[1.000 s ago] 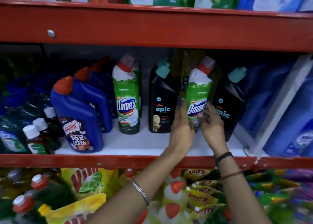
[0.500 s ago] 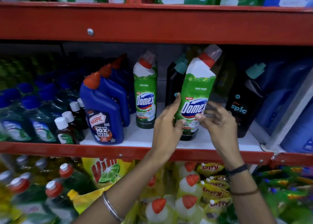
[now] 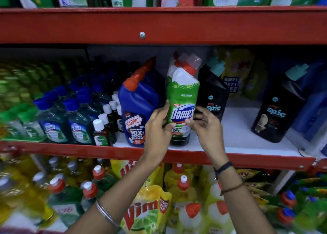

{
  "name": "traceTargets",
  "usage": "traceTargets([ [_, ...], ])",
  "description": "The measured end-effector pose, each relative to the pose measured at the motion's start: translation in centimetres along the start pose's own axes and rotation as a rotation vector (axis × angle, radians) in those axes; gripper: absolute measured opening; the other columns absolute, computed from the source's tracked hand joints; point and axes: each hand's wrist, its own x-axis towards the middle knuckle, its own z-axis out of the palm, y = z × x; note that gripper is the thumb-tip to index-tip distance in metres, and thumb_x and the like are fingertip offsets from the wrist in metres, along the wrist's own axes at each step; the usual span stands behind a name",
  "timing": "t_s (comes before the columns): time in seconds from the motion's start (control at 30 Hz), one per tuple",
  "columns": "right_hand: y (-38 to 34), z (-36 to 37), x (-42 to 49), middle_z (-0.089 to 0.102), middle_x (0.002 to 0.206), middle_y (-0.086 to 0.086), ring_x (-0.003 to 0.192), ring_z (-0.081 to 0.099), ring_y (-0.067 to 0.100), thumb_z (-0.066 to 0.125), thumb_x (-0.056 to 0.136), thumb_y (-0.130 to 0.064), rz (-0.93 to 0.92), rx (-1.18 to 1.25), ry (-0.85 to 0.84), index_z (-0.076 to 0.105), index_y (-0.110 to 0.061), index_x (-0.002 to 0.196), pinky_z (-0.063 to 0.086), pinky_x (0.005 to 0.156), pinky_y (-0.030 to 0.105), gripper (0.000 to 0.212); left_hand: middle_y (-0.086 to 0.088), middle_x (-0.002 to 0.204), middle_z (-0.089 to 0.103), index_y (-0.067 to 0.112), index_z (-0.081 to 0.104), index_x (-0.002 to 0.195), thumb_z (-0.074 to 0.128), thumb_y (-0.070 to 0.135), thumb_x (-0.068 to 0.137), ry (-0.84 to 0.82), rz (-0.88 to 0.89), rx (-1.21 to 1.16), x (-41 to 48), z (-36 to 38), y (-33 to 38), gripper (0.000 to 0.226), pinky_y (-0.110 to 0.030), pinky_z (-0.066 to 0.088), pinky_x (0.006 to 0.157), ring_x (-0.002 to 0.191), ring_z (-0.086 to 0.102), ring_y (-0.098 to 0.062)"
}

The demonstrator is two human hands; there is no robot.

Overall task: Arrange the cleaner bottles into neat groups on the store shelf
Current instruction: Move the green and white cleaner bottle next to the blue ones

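A green and white Domex bottle (image 3: 183,99) with a red cap stands on the white shelf board (image 3: 238,136), directly in front of a second Domex bottle whose cap shows behind it. My left hand (image 3: 158,129) grips its left side and my right hand (image 3: 206,126) holds its right side near the label. Blue Harpic bottles (image 3: 136,110) stand just to the left. A black Spic bottle (image 3: 213,95) stands close on the right, and another black Spic bottle (image 3: 276,110) stands farther right.
Small green and blue-capped bottles (image 3: 58,120) crowd the left of the shelf. The red shelf beam (image 3: 159,26) runs overhead and the red front lip (image 3: 247,160) below. Yellow Vim pouches (image 3: 146,209) and bottles fill the lower shelf. Blue containers stand at far right.
The Domex bottle in both hands has travelled left, from between the two Spic bottles to directly in front of the other Domex bottle, and now rests on the shelf.
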Motion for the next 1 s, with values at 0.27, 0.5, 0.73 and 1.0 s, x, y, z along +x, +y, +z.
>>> traceTargets([
  [0.27, 0.0, 1.1, -0.6, 0.069, 0.104, 0.009, 0.091, 0.065, 0.018, 0.072, 0.081, -0.017, -0.016, -0.056, 0.021, 0.058, -0.016, 0.12, 0.052, 0.071, 0.019, 0.042, -0.007, 0.131, 0.052, 0.015, 0.034, 0.146, 0.059, -0.009, 0.088, 0.002, 0.038, 0.09, -0.6, -0.3, -0.6, 0.068, -0.032, 0.053, 0.099, 0.12, 0.056, -0.018],
  [0.5, -0.5, 1.4, -0.9, 0.064, 0.09, -0.005, 0.081, 0.06, -0.003, 0.074, 0.079, -0.016, -0.027, -0.065, 0.036, 0.059, -0.013, 0.119, 0.047, 0.064, 0.004, 0.043, -0.008, 0.134, 0.048, 0.014, 0.026, 0.149, 0.054, -0.006, 0.091, 0.028, 0.045, 0.184, -1.2, 0.2, -1.1, 0.068, 0.009, 0.032, 0.087, 0.115, 0.045, -0.003],
  [0.73, -0.7, 0.8, -1.2, 0.064, 0.093, -0.008, 0.081, 0.061, -0.008, 0.071, 0.082, -0.023, -0.049, -0.081, -0.017, 0.058, -0.018, 0.123, 0.052, 0.068, 0.008, 0.044, -0.009, 0.149, 0.034, 0.014, 0.024, 0.149, 0.051, -0.004, 0.093, 0.071, 0.077, 0.128, -2.3, 1.3, -0.6, 0.065, 0.007, 0.033, 0.088, 0.12, 0.037, 0.005],
  [1.0, -0.4, -5.7, -1.9, 0.063, 0.117, -0.006, 0.1, 0.059, -0.008, 0.059, 0.091, -0.031, -0.2, -0.072, 0.273, 0.052, -0.028, 0.133, 0.045, 0.076, 0.004, 0.043, -0.008, 0.154, 0.028, 0.009, 0.038, 0.138, 0.051, 0.003, 0.093, 0.099, 0.437, -0.034, -3.4, 5.4, 2.3, 0.048, -0.026, 0.028, 0.117, 0.147, 0.024, -0.019],
])
